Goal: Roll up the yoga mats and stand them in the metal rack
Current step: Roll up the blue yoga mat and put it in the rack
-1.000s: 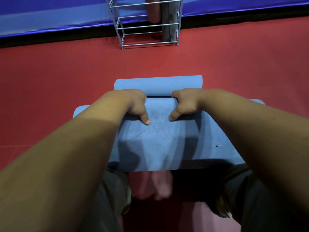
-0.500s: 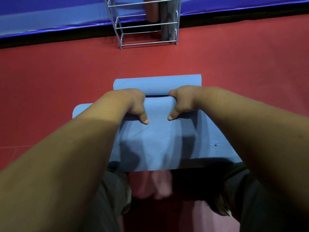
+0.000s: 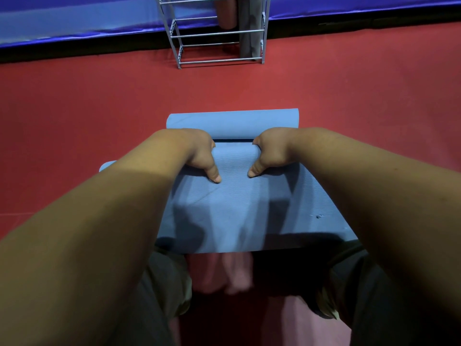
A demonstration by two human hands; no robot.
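Note:
A light blue yoga mat (image 3: 237,211) lies on the red floor, rolled into a thick roll in front of me with a short flat end (image 3: 232,122) left beyond it. My left hand (image 3: 199,156) and my right hand (image 3: 272,152) grip the top of the roll side by side, fingers curled over its far side and thumbs pressed on the near side. The metal rack (image 3: 217,38) stands at the far edge of the floor, straight ahead. A grey rolled mat (image 3: 248,28) and a reddish rolled mat (image 3: 225,16) stand inside it.
The red floor (image 3: 74,116) spreads wide to both sides. A blue padded wall (image 3: 74,21) runs behind the rack. My knees in dark trousers (image 3: 159,290) are under the roll, with a pink mat (image 3: 224,273) between them.
The roll has turned slightly forward and both hands have shifted a little further away with it. The flat end ahead looks a bit shorter.

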